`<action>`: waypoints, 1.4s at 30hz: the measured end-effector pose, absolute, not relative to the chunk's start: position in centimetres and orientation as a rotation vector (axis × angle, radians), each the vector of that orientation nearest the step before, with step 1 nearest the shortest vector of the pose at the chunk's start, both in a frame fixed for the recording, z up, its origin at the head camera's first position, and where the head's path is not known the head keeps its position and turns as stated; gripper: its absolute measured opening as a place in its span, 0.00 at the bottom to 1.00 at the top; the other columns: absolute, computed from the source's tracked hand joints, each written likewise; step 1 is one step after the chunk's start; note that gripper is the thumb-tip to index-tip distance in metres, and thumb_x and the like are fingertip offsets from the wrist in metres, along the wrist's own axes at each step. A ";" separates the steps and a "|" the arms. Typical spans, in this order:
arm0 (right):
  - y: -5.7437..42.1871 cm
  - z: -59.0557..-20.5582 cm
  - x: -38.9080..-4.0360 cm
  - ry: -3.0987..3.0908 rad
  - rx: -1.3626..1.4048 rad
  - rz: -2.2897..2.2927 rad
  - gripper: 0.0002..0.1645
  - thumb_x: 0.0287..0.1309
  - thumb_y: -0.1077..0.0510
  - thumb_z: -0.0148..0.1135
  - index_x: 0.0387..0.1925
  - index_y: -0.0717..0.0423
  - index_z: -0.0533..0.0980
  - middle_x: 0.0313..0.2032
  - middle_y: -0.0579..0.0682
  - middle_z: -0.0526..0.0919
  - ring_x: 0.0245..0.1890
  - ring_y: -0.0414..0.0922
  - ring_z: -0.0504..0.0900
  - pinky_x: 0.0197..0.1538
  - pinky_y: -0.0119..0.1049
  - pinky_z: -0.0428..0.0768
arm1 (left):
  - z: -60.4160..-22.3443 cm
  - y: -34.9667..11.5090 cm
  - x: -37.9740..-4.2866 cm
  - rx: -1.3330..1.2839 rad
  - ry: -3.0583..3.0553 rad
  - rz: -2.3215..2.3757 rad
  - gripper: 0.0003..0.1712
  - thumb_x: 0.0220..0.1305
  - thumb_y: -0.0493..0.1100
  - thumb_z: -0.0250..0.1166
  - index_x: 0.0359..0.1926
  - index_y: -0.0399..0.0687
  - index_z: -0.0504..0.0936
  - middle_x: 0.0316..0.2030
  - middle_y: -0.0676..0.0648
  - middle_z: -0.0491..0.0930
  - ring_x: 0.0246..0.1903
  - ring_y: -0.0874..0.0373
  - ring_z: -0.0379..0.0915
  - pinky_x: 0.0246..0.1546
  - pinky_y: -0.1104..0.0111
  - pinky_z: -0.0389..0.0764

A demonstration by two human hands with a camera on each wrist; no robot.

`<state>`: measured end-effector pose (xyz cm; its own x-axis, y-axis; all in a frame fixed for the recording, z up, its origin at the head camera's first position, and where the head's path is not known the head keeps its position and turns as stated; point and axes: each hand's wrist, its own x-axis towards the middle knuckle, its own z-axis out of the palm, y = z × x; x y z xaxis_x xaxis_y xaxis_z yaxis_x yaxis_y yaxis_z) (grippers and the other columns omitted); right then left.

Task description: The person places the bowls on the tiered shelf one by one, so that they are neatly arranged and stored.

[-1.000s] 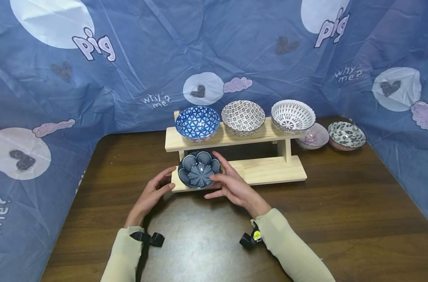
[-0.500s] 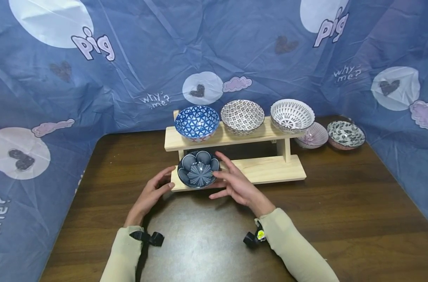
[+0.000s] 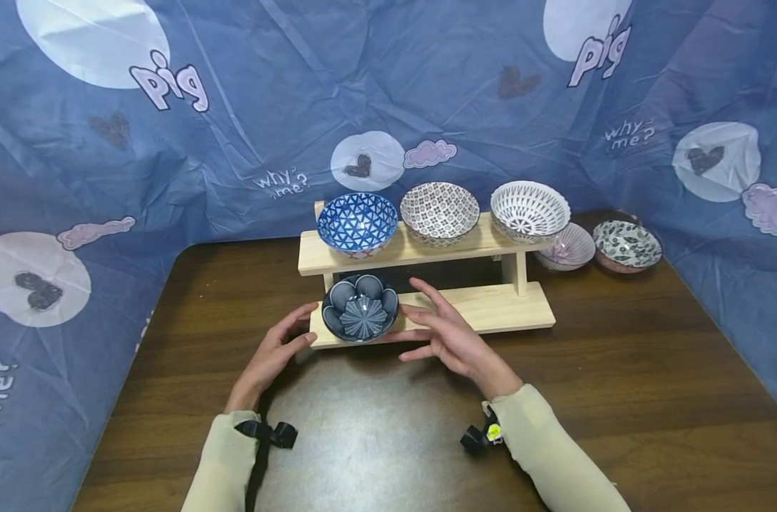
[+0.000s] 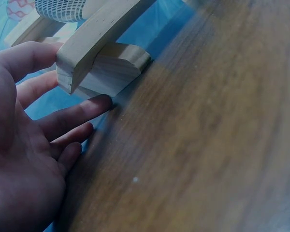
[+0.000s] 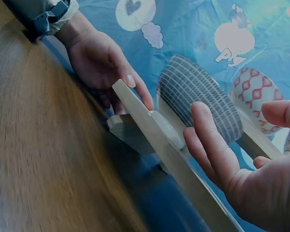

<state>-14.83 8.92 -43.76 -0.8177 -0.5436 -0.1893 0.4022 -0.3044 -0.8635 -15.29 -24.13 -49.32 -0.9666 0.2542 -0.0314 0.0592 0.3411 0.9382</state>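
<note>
A dark blue bowl with a petal pattern (image 3: 362, 309) sits at the left end of the lower shelf of a two-tier wooden rack (image 3: 497, 309). Just right of it is my right hand (image 3: 455, 341), fingers spread and holding nothing. In the right wrist view, its fingertips (image 5: 201, 113) overlap the bowl's striped outside (image 5: 198, 96). My left hand (image 3: 276, 352) rests thumb and index fingertips against the lower shelf's left end. The left wrist view shows those fingertips at the board end (image 4: 67, 72), with the other fingers (image 4: 77, 116) extended below.
Along the upper shelf stand a blue triangle-patterned bowl (image 3: 359, 222), a brown-patterned bowl (image 3: 441, 213) and a white bowl with dark marks (image 3: 531, 211). A pink bowl (image 3: 567, 249) and a leaf-patterned bowl (image 3: 628, 245) are on the table at right. Blue printed cloth (image 3: 234, 142) surrounds the table.
My right hand has let go of the dark blue bowl and moved right, its fingers opening. The bowl and my left hand have stayed in place.
</note>
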 end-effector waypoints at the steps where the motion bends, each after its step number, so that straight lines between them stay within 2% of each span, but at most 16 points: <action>1: 9.2 -43.7 -14.8 1.360 -0.178 -2.149 0.41 0.75 0.61 0.42 0.80 0.37 0.40 0.76 0.67 0.52 0.52 0.53 0.85 0.42 0.48 0.86 | -49.3 -24.1 -15.3 0.288 2.427 1.689 0.31 0.70 0.41 0.61 0.72 0.47 0.66 0.59 0.33 0.76 0.51 0.63 0.73 0.49 0.71 0.74; 5: 10.4 -43.8 -14.5 1.356 -0.160 -2.173 0.40 0.75 0.62 0.42 0.80 0.39 0.41 0.74 0.69 0.53 0.51 0.51 0.86 0.44 0.49 0.86 | -49.4 -24.2 -15.2 0.291 2.429 1.697 0.31 0.70 0.40 0.60 0.72 0.46 0.66 0.60 0.32 0.76 0.51 0.66 0.73 0.49 0.73 0.74; 8: 11.5 -43.8 -14.3 1.362 -0.156 -2.192 0.39 0.74 0.63 0.42 0.79 0.42 0.43 0.72 0.67 0.58 0.50 0.50 0.86 0.45 0.49 0.86 | -49.4 -24.2 -15.2 0.288 2.430 1.705 0.31 0.70 0.40 0.61 0.72 0.45 0.66 0.60 0.32 0.76 0.50 0.68 0.73 0.49 0.74 0.74; 12: 12.9 -43.9 -14.0 1.386 -0.151 -2.206 0.35 0.75 0.62 0.43 0.77 0.44 0.48 0.65 0.58 0.69 0.51 0.49 0.86 0.45 0.48 0.86 | -49.4 -24.3 -15.2 0.283 2.435 1.704 0.31 0.70 0.40 0.61 0.72 0.45 0.66 0.61 0.32 0.76 0.51 0.68 0.73 0.49 0.74 0.74; 17: 14.6 -43.9 -13.8 1.430 -0.122 -2.206 0.35 0.76 0.59 0.45 0.77 0.52 0.46 0.60 0.50 0.76 0.50 0.48 0.87 0.46 0.47 0.86 | -49.3 -24.3 -15.1 0.283 2.441 1.692 0.31 0.70 0.40 0.60 0.72 0.45 0.66 0.60 0.32 0.76 0.51 0.67 0.73 0.49 0.73 0.73; 22: 16.2 -44.1 -13.6 1.445 -0.098 -2.224 0.33 0.76 0.60 0.45 0.75 0.56 0.47 0.58 0.48 0.78 0.49 0.47 0.87 0.47 0.46 0.86 | -49.3 -24.2 -15.0 0.288 2.439 1.702 0.31 0.70 0.40 0.60 0.72 0.44 0.66 0.59 0.31 0.76 0.50 0.67 0.73 0.49 0.73 0.73; 27: 18.2 -44.3 -13.3 1.427 -0.082 -2.268 0.27 0.76 0.61 0.44 0.72 0.53 0.53 0.56 0.47 0.80 0.49 0.48 0.88 0.47 0.46 0.86 | -49.3 -24.2 -15.1 0.297 2.435 1.711 0.31 0.70 0.40 0.60 0.72 0.43 0.66 0.59 0.30 0.76 0.51 0.65 0.73 0.49 0.73 0.74; 34: 21.2 -44.4 -12.7 1.349 -0.105 -2.364 0.21 0.77 0.61 0.43 0.67 0.52 0.57 0.53 0.47 0.84 0.50 0.50 0.88 0.48 0.47 0.86 | -49.2 -24.2 -15.1 0.275 2.423 1.709 0.31 0.70 0.40 0.61 0.72 0.47 0.67 0.60 0.32 0.76 0.51 0.65 0.73 0.49 0.73 0.74; 42: 24.4 -44.9 -12.1 1.244 -0.215 -2.483 0.19 0.79 0.63 0.34 0.65 0.52 0.62 0.55 0.51 0.84 0.52 0.52 0.87 0.49 0.48 0.85 | -49.3 -24.1 -15.2 0.279 2.420 1.700 0.31 0.70 0.41 0.61 0.72 0.48 0.67 0.60 0.33 0.76 0.51 0.64 0.73 0.49 0.73 0.74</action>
<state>-12.08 24.36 -44.86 -0.9258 -0.3774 -0.0223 0.2438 -0.5508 -0.7982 -15.19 -24.10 -49.32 -0.9679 0.2493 -0.0314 0.0550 0.3322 0.9416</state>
